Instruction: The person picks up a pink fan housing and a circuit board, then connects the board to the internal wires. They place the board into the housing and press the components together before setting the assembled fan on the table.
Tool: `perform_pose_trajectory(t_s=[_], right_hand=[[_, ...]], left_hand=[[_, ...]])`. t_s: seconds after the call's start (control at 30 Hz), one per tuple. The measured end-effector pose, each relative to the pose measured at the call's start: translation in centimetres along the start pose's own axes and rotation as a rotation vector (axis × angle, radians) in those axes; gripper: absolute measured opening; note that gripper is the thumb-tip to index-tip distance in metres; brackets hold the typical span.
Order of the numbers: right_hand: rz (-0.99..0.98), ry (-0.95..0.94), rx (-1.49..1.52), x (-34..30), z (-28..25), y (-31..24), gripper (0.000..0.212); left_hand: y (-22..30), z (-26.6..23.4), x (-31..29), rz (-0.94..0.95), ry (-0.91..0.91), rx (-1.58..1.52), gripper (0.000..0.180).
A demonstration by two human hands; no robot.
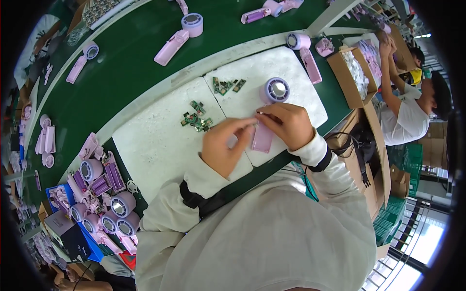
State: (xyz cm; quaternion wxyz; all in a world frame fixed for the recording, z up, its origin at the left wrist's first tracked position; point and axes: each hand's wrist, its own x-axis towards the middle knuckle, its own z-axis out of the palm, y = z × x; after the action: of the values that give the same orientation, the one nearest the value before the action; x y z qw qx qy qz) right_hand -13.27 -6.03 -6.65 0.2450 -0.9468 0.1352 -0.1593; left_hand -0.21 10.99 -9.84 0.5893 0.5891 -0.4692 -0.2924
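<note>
A handheld fan lies on the white foam board (160, 140) in front of me, with its round lilac head (275, 90) at the far end and its open pink handle (262, 138) toward me. Over the top of that handle, my right hand (291, 125) pinches something tiny, too small to name. My left hand (224, 146) reaches in from the left, thumb and forefinger closing near the same spot; whatever it holds is hidden. Small green circuit boards lie in two loose groups, one nearer (196, 119) and one farther (226, 86), left of the fan.
Pink fan parts (104, 194) are heaped at the left, by a blue bin (90, 237). More fans (180, 38) lie on the green table (131, 53) beyond a pale rail. At right are a cardboard box of white pieces (354, 77), black cables (347, 143) and another person (407, 114).
</note>
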Motion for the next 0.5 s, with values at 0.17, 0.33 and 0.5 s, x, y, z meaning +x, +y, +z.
perform_pose_trajectory(t_s=[0.17,0.33,0.5], right_hand=[[-0.102,0.003,-0.039,0.0,-0.1,0.4,0.019],[-0.044,-0.089,0.097,0.1,-1.3,-0.1,0.021],[0.044,-0.145,0.143,0.1,-1.6,0.2,0.02]], left_hand=[[-0.5,0.3,0.4,-0.17,0.226,-0.253,0.025],[-0.6,0.3,0.0,-0.206,0.233,-0.342,0.027],[-0.4,0.7,0.1,-0.152,0.182,-0.332,0.028]])
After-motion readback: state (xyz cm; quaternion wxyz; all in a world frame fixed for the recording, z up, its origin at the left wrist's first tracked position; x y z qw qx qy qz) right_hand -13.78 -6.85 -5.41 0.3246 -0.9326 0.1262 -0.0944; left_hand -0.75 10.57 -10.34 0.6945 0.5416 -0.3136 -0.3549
